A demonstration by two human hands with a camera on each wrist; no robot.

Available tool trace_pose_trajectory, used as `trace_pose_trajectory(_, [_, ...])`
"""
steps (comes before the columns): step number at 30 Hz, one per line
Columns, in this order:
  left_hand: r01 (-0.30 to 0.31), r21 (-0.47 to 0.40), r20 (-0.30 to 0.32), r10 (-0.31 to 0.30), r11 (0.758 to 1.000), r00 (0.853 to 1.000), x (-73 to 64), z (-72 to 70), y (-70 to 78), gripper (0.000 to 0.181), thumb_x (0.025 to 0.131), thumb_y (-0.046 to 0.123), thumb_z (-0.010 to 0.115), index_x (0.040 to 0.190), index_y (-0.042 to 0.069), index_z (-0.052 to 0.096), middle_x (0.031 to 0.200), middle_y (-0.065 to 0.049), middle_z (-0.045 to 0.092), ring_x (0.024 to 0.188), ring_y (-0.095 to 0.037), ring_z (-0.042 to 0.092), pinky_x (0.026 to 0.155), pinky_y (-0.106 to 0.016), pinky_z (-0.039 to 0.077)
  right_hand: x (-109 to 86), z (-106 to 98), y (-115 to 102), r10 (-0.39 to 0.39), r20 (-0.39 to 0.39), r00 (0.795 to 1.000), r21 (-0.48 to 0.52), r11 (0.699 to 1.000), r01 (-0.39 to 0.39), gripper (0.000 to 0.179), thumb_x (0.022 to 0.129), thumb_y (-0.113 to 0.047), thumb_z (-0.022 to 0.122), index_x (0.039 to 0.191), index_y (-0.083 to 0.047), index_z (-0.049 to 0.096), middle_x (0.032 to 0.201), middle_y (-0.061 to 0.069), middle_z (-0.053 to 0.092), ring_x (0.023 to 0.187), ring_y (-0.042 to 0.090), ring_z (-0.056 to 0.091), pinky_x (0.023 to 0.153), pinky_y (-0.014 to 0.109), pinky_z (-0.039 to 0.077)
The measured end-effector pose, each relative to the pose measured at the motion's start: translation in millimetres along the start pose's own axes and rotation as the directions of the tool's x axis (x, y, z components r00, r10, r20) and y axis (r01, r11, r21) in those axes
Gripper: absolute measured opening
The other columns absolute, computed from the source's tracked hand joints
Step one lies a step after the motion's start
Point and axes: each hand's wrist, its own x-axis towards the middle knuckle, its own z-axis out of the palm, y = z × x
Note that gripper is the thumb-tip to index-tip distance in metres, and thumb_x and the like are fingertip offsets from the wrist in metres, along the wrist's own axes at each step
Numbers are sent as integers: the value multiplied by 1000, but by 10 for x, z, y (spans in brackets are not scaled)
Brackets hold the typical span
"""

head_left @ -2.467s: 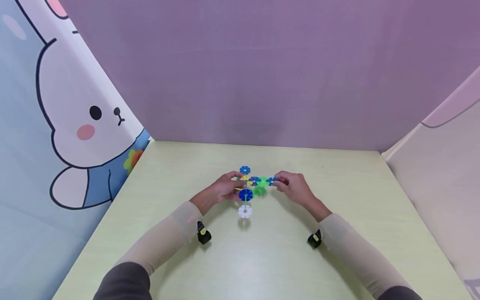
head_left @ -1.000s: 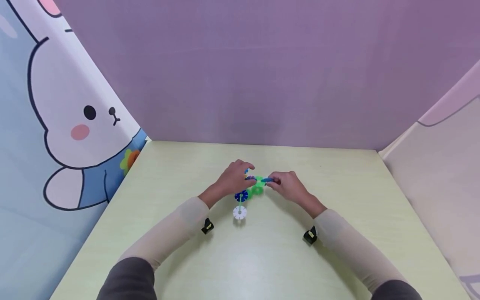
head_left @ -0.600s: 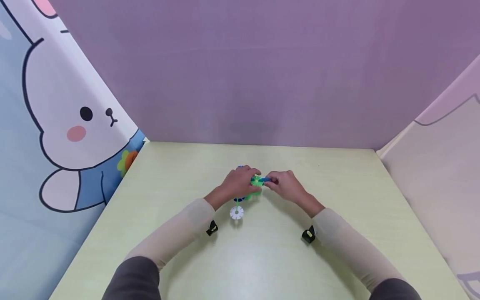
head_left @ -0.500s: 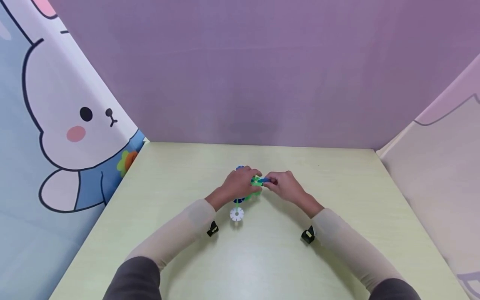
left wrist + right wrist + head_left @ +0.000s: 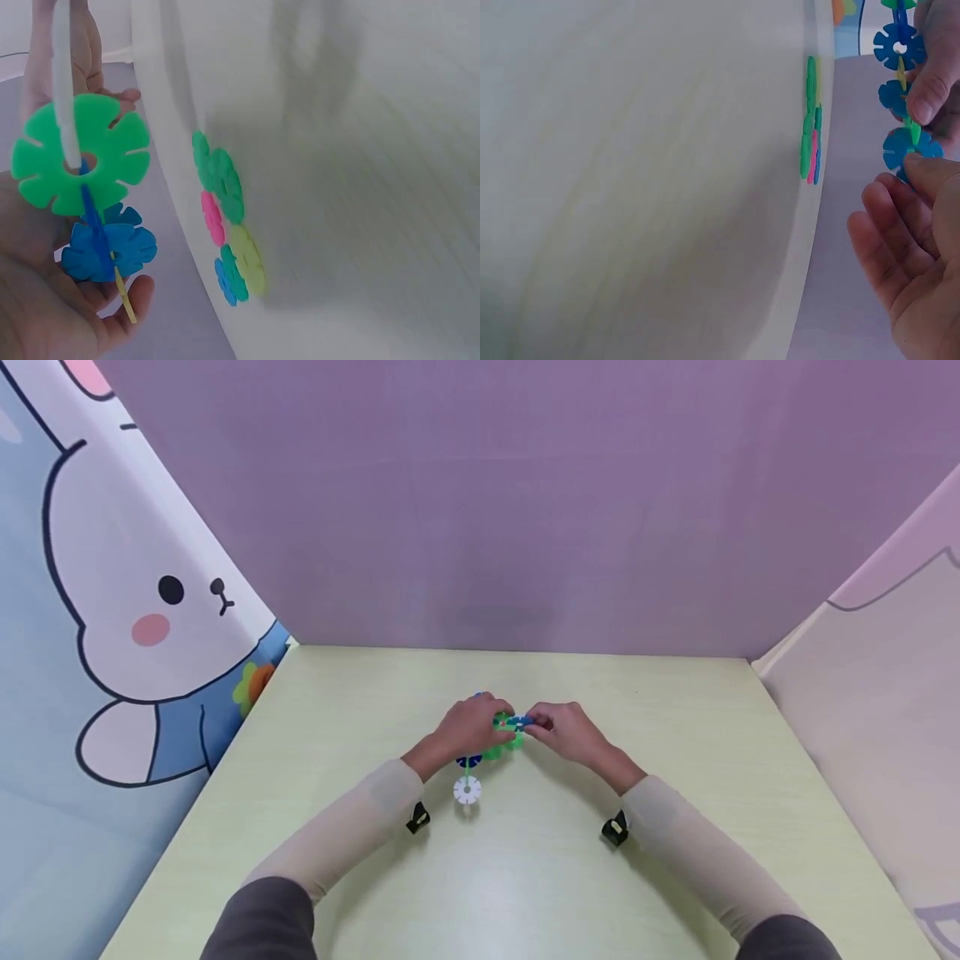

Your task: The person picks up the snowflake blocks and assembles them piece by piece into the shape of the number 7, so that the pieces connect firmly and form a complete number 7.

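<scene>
A chain of slotted plastic interlocking discs is held just over the table. My left hand (image 5: 468, 727) reaches across it from above, its thumb and fingers pinching the chain around a green disc (image 5: 913, 131). At the chain's right end my right hand (image 5: 567, 731) pinches a blue disc (image 5: 897, 150) between thumb and forefinger, its other fingers spread in the right wrist view. Toward me hang a dark blue disc (image 5: 469, 762), an edge-on green disc (image 5: 116, 154) and a white disc (image 5: 467, 790). My left hand hides the chain's middle.
Several loose discs lie on the table (image 5: 510, 877) beneath the hands: green (image 5: 227, 184), pink (image 5: 213, 217), yellow (image 5: 247, 259) and blue (image 5: 225, 281). A purple panel (image 5: 510, 527) stands behind the table, with a rabbit-print cloth (image 5: 127, 568) at the left.
My left hand has let go near the yellow disc and shifted along the chain to the green disc by my right hand. The chain has drifted slightly left, the right hand keeping the blue disc.
</scene>
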Motion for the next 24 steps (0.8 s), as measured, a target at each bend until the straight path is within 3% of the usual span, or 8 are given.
trace_pose_trajectory(6, [29,5,-2,-29,1000,1000,-57,-58,-111,39,92,39,76,125,17,71,119,-5,70,102,-20,64,81,-40,59,29,-20,-9,7,21,1000,-13,1000,-7,11,96,-15,71,103,-7,74,89,4,76,79,11,69,72,24,59])
trace_pose_trajectory(10, [86,-11,19,-86,996,996,-125,-96,-181,41,92,38,76,127,17,70,120,-7,68,103,-22,63,87,-42,58,76,4,22,39,81,996,-44,998,-36,16,97,-16,70,108,-5,73,92,3,76,82,12,68,75,27,59])
trace_pose_trajectory(19, [161,-34,31,-160,986,987,-228,-87,-391,45,92,39,76,132,19,68,123,-7,67,108,-23,62,97,-44,57,172,126,22,120,199,973,-99,990,-101,24,96,-21,71,115,-5,72,98,4,74,87,14,66,80,29,59])
trace_pose_trajectory(24, [165,-34,28,-164,986,986,-276,-71,-449,46,92,40,76,131,18,68,122,-7,67,109,-22,63,98,-42,57,219,175,-14,156,246,957,-136,983,-125,33,95,-23,74,121,-3,69,97,5,72,86,15,63,83,32,59])
